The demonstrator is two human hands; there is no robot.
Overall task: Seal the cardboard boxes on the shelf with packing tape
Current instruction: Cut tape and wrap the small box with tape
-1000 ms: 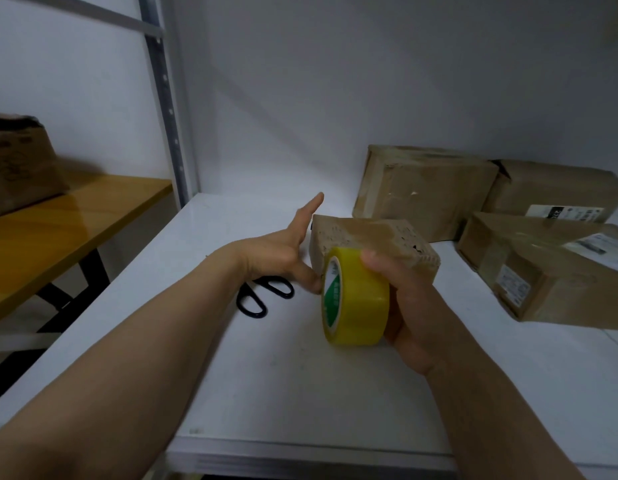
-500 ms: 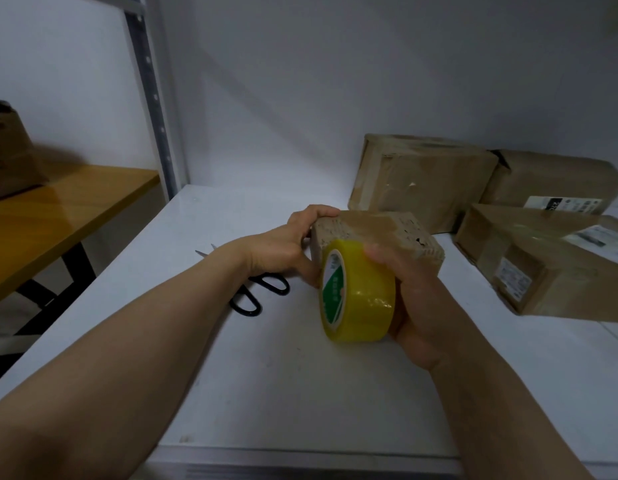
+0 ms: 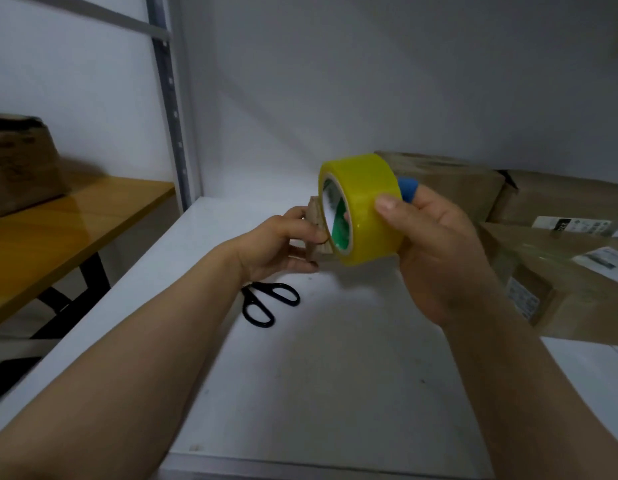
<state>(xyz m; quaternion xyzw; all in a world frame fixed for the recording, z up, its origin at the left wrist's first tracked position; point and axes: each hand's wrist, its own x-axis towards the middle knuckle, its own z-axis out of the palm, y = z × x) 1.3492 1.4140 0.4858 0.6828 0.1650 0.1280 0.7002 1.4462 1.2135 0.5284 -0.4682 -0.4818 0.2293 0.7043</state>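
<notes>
1. Two hands are showing in the head view: the right hand (image 3: 439,258) is clamping thumb and fingers around a yellow roll of packing tape (image 3: 366,209), above the white shelf (image 3: 335,375).
2. The left hand (image 3: 280,244) is gripping a small brown cardboard box (image 3: 316,233) with curled fingers, just behind the roll.
3. Black-handled scissors (image 3: 269,301) are lying on the shelf nearby.

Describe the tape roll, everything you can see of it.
The tape roll is a wide, glossy yellow roll of plastic-looking packing tape with a green-and-white label lining its core. It is held on edge above the white shelf, core opening facing left. The right hand grips it, thumb on the outer band, fingers behind. It overlaps the small box in view; contact cannot be told.
</notes>
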